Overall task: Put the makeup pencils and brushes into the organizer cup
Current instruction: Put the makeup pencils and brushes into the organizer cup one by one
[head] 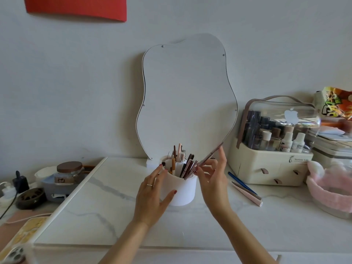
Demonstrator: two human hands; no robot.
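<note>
A white organizer cup [182,191] stands on the marble tabletop in front of a wavy mirror, with several pencils and brushes [185,165] upright inside. My left hand [154,193] rests against the cup's left side with fingers spread and nearly straight. My right hand [213,178] pinches a thin pinkish-brown pencil [211,153] that slants up to the right, its lower tip at the cup's right rim. Three more items lie on the table to the right: a blue pencil [241,181], a grey-brown pencil [247,191] and a pink one [251,198].
A cream cosmetics box [266,168] with a clear lid stands at the right, a pink fluffy headband [329,189] beside it. The wavy mirror [186,96] leans on the wall. A glass jar [69,173], cables and a phone [15,254] crowd the left side.
</note>
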